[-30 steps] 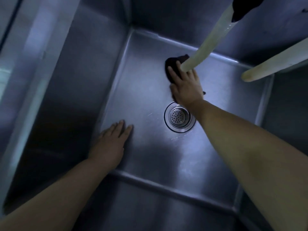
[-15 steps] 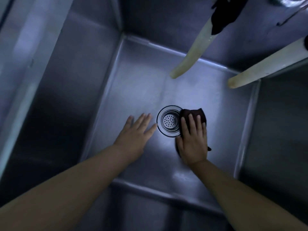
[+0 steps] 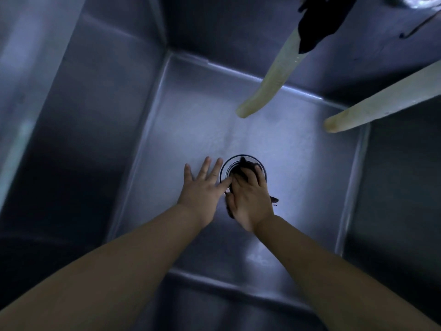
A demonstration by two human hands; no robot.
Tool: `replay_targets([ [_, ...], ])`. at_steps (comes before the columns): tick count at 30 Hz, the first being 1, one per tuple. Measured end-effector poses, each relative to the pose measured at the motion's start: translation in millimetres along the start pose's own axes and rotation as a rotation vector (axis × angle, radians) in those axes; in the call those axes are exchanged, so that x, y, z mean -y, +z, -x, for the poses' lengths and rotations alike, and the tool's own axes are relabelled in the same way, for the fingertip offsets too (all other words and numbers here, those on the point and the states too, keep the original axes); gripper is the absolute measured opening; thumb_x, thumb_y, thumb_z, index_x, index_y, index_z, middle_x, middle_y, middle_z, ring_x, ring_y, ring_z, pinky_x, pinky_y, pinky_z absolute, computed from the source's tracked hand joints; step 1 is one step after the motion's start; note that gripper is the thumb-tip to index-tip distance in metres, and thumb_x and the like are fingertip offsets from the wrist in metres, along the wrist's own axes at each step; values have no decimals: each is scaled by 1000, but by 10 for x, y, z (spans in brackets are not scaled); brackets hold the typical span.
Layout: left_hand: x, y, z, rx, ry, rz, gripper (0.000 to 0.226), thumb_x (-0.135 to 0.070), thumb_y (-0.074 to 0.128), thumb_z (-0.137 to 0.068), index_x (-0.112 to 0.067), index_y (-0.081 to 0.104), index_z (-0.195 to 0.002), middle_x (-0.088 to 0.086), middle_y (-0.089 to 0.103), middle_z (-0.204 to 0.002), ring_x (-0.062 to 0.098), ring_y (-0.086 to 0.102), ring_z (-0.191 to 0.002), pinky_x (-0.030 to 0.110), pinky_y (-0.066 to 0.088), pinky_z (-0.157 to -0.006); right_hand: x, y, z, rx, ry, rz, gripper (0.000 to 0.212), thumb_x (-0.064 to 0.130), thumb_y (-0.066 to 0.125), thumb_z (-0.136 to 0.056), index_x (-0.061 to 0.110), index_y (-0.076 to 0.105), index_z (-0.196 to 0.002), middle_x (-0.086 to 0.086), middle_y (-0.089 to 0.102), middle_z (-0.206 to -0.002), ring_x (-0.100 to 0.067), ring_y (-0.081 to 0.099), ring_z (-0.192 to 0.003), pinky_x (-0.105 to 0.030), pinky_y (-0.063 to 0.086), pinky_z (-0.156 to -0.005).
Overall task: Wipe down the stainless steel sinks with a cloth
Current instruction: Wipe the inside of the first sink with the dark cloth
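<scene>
Cloth [image 3: 241, 172] pressed over drain [image 3: 243, 158] by flat-fingered right hand [image 3: 250, 199] to scrub it, spread left hand [image 3: 202, 187] bracing on sink [image 3: 298, 163] floor just left.

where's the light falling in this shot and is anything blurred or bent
Head view: a bright pool lights the sink floor around the drain; side walls fall into deep shadow. The right hand on the dark cloth is slightly motion-blurred; the left hand is sharper. Wide-angle lens splays the sink's walls outward.

Right hand [image 3: 250, 199] on cloth [image 3: 241, 169] over drain [image 3: 225, 167]
</scene>
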State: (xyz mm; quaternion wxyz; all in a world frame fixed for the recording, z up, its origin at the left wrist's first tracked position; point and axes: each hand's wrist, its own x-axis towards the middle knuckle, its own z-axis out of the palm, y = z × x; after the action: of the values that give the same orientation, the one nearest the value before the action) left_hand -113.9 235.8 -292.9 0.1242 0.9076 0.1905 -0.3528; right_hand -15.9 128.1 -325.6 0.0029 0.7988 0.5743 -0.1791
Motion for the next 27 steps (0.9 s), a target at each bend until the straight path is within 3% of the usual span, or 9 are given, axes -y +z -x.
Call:
replay_targets([
  [5, -56, -25, -42, 42, -29, -36, 100, -28, 70, -77, -33, 1, -149, 9, -31, -152, 35, -26, -139, 67, 6, -108, -243, -36, 4, -23, -209, -67, 26, 22, 52, -86, 6, 68, -99, -7, 68, -87, -30, 58, -88, -38, 38, -100],
  [8, -58, -27, -44, 47, -26, -50, 99, -31, 71, -77, -34, 1, -148, 10, -31, -152, 37, -25, -139, 67, 9, -108, -386, -99, -11, -23, -331, 30, 25, 23, 63, -81, 4, 69, -95, -9, 69, -80, -30, 61, -83, -40, 44, -100],
  [11, -49, -17, -47, 45, -15, -51, 99, -33, 71, -77, -35, 2, -148, 11, -30, -152, 38, -25, -139, 68, 10, -107, -472, -199, -66, -8, -449, 135, 28, 30, 60, -85, 5, 69, -94, -7, 69, -79, -29, 61, -82, -39, 43, -103],
  [15, -29, 14, -57, 34, -8, -52, 101, -38, 73, -74, -35, 3, -148, 11, -30, -152, 38, -25, -139, 68, 10, -107, -479, -245, -82, 152, -461, 239, 48, 39, 40, -96, 5, 58, -125, -10, 66, -113, -29, 55, -111, -40, 25, -115],
  [18, -42, 26, -62, 32, -9, -50, 104, -41, 75, -71, -35, 5, -147, 11, -31, -152, 38, -25, -139, 67, 11, -107, -425, -252, -123, 319, -419, 345, 61, 48, 21, -99, 8, 33, -144, -9, 43, -145, -26, 31, -137, -40, 4, -119],
  [21, -47, 10, -69, 32, -11, -61, 106, -44, 77, -69, -35, 5, -147, 11, -31, -152, 38, -25, -139, 67, 12, -107, -337, -248, -125, 356, -329, 442, 66, 52, 13, -98, 10, 23, -148, -7, 34, -151, -23, 21, -142, -43, -4, -119],
  [27, -39, 8, -67, 36, 0, -71, 108, -46, 76, -68, -35, 3, -147, 11, -31, -152, 39, -25, -139, 67, 13, -107, -178, -100, -5, 266, -184, 493, 67, 49, 11, -99, 4, 30, -145, -11, 47, -140, -31, 28, -135, -53, -9, -116],
])
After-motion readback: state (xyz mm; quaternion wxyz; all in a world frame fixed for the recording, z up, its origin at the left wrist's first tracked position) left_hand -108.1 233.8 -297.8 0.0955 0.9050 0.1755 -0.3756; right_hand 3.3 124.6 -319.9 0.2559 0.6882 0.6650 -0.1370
